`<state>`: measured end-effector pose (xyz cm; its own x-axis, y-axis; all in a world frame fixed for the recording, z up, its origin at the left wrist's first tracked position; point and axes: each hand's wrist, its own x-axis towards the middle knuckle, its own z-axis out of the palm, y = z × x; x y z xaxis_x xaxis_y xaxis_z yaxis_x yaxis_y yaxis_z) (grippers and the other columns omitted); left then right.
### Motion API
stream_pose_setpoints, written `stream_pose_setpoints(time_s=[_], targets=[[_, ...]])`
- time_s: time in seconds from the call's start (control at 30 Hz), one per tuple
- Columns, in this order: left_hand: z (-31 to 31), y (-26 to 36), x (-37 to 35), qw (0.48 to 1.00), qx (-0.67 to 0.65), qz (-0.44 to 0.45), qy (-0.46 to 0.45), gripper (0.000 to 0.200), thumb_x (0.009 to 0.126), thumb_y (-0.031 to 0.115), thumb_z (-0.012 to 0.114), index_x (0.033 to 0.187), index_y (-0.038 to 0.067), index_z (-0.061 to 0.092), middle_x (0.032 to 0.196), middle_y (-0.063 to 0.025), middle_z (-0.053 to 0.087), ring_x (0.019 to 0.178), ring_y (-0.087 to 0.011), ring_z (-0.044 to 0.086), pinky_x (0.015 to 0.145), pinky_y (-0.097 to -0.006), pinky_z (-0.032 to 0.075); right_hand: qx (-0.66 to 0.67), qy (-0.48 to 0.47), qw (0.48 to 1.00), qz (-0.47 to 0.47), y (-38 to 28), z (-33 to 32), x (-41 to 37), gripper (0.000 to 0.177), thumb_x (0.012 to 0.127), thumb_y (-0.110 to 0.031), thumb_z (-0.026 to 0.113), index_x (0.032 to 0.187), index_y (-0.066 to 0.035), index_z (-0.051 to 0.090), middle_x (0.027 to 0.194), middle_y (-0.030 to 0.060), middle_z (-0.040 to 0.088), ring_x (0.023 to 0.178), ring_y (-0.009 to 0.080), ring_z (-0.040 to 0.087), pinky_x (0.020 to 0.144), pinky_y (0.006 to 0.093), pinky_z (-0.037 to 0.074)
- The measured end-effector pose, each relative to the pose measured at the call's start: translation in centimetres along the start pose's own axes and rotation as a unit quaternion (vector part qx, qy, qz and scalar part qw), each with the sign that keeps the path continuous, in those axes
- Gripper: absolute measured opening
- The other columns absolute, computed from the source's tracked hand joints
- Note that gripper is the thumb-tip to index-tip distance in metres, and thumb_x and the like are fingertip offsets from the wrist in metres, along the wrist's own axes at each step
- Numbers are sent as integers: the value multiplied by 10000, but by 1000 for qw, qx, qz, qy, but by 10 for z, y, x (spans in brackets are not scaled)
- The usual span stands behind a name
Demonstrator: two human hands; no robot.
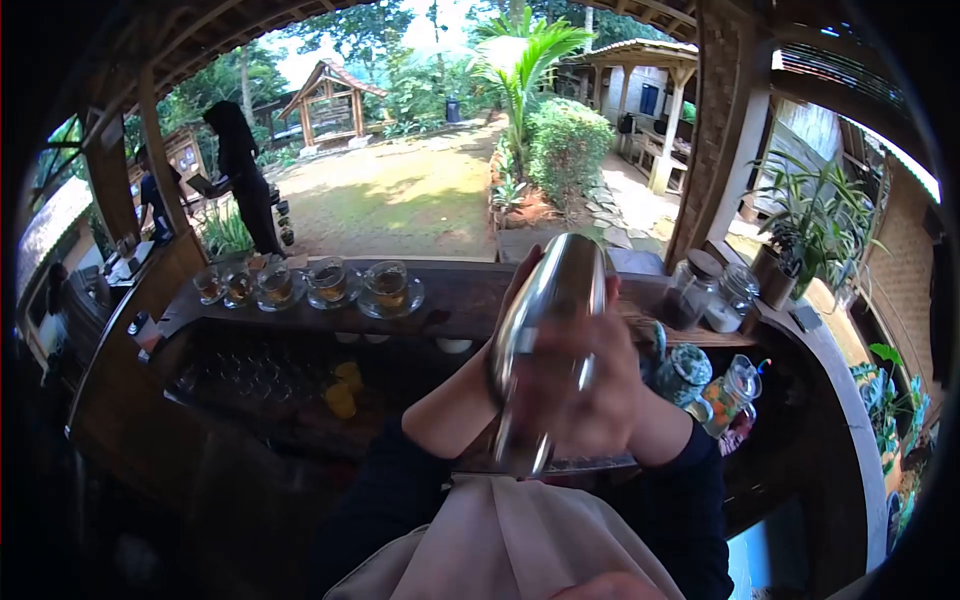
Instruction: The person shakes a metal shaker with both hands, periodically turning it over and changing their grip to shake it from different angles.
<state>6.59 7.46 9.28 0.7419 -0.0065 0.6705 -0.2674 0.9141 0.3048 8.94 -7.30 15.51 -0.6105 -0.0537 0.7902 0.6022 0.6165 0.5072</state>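
Note:
A shiny metal cocktail shaker (562,272) is held up in front of my chest, tilted with its upper end leaning away to the right. Motion blurs its lower part. My right hand (595,385) is closed round the near side, its fingers smeared. Behind and to the left, my left hand (515,288) grips the shaker too, mostly hidden by the metal. What the shaker contains is not visible. Both hands are above the inner edge of the dark wooden counter (465,290).
Several glass cups of amber drink on saucers, one the cup (386,288), line the counter's left. At right stand lidded jars (692,285), a patterned teapot (684,372) and a glass pitcher (733,392). Yellow pieces (343,390) lie on the lower shelf. A person (240,175) stands outside.

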Motion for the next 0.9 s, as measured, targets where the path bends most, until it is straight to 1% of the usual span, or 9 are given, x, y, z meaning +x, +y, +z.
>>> stream_pose_setpoints(time_s=[0.13,0.2,0.33,0.4,0.47,0.6,0.73,0.8,0.9], targets=[[35,9,-28,941,163,98,-281,849,797,663,466,1317,1,353,1215,-234,463,1119,-366,493,920,-455,454,57,96,970,-217,-13,40,10,168,785,-201,578,938,-158,629,1033,-23,611,985,236,599,885,431,433],[21,44,-56,986,52,105,116,795,806,645,469,1291,21,381,1175,-193,491,1063,-342,537,903,-438,476,105,72,985,-116,15,61,5,162,810,-226,568,949,-164,624,1044,5,609,976,242,604,882,442,438],[-8,75,-65,921,-133,201,305,583,884,538,433,1233,71,444,1199,-138,504,1022,-286,571,869,-411,504,192,33,914,357,55,124,5,420,723,-350,665,1003,-40,616,1025,161,593,964,306,589,806,424,464],[-8,75,-83,931,36,219,288,506,916,479,406,1191,58,463,1193,-146,504,1017,-272,578,823,-401,528,180,6,940,290,51,126,17,424,684,-326,707,995,-53,615,1050,158,587,978,295,584,823,395,460],[-2,87,-107,969,-244,17,-35,542,908,469,436,1311,112,375,1244,-192,466,1041,-294,570,807,-415,534,125,-94,985,65,13,111,42,320,678,-224,686,970,-108,626,1015,62,596,999,249,582,826,384,461],[57,98,-116,983,95,97,-122,665,901,469,449,1436,320,84,1361,-272,324,1080,-422,522,816,-546,496,155,10,966,-205,-21,131,38,180,751,-178,591,928,-166,622,1054,-20,604,1060,202,566,879,422,424],[33,123,-149,974,14,192,118,547,907,440,435,1390,220,301,1304,-232,416,1054,-347,555,860,-513,481,223,-15,975,-14,41,181,25,243,760,-261,630,958,-122,611,1040,94,607,1022,255,578,847,449,440],[17,138,-150,894,9,266,360,437,920,403,389,1167,57,488,1027,-91,588,944,-230,596,807,-417,511,313,25,871,378,45,216,30,315,728,-317,672,949,-101,611,1016,154,598,992,315,579,818,471,449],[82,135,-157,885,68,246,388,433,911,408,428,1167,62,476,1068,-129,567,967,-264,584,793,-418,513,261,43,926,270,20,200,60,316,707,-304,698,929,-91,626,986,177,595,974,343,580,832,481,441]])
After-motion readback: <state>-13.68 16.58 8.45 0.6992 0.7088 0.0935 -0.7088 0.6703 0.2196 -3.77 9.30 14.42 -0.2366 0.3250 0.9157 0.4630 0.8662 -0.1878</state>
